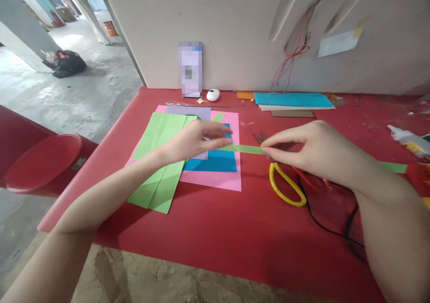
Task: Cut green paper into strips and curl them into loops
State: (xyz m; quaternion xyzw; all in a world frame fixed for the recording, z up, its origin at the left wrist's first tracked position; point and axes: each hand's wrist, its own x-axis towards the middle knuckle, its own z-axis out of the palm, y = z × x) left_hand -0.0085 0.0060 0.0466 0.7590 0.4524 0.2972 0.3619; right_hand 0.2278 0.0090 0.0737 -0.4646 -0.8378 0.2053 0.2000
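Both hands are up over the red-topped bench (215,240) with a narrow strip of light green paper (245,149) stretched between them. My left hand (193,142) has its grip pinching the strip's left end, and the right hand (312,153) has fingertips pressed together on it near the middle. The strip runs on toward 3 o'clock and pokes out past the right wrist.

Clutter-wise: under the left hand sits a folded light green sheet (157,160) on top of a pink paper sheet (218,177), with a blue paper square (215,162) on it too. At 6 o'clock from the right hand there's a pair of yellow-and-red-handled scissors (285,186), half buried under my palm, so the blades barely show. A black cable (336,229) loops out under the right forearm. At 12 o'clock there's a stack of teal paper sheets (292,100) by the wall, plus a small white oval gadget (212,95). A white glue bottle (408,138) at 3 o'clock is cut off by the edge.
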